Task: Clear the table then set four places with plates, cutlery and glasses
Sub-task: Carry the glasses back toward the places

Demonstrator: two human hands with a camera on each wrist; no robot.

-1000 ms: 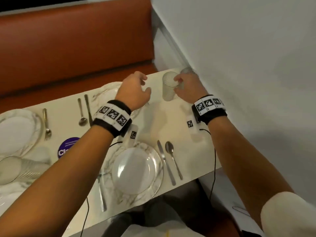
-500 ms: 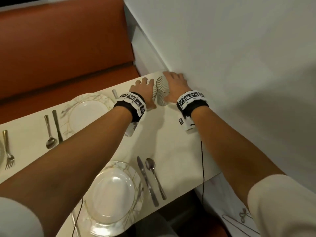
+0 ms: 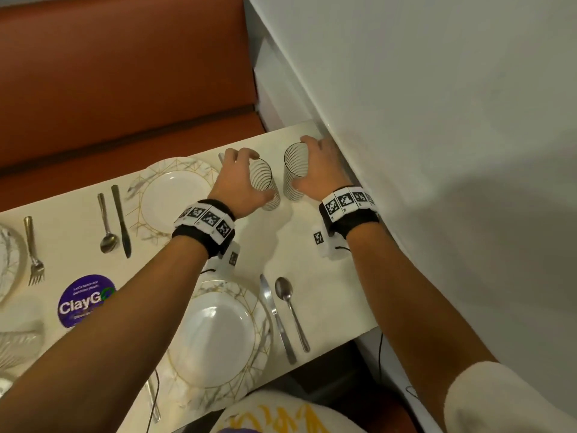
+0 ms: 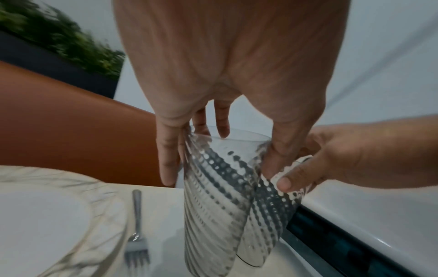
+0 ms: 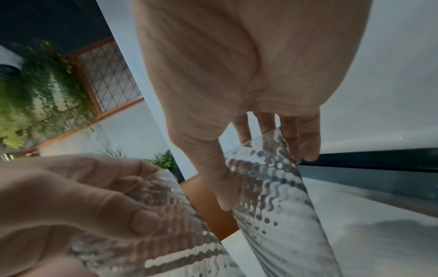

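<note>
two clear ribbed glasses stand side by side at the table's far end, close together and open end up. the left glass [image 3: 265, 185] is held by the left hand [image 3: 237, 185], thumb and fingers wrapped round its upper part; the right glass [image 3: 295, 173] is held the same way by the right hand [image 3: 321, 170], next to the wall. whether their bases touch the table cannot be told. a white, gold-veined far plate [image 3: 173, 195] lies left of the glasses, a spoon [image 3: 107, 220] and knife [image 3: 121, 220] on its left. a matching near plate [image 3: 218, 335] lies at the near edge with a second knife [image 3: 276, 317] and second spoon [image 3: 290, 310] on its right. a fork [image 3: 32, 251] lies farther left.
</note>
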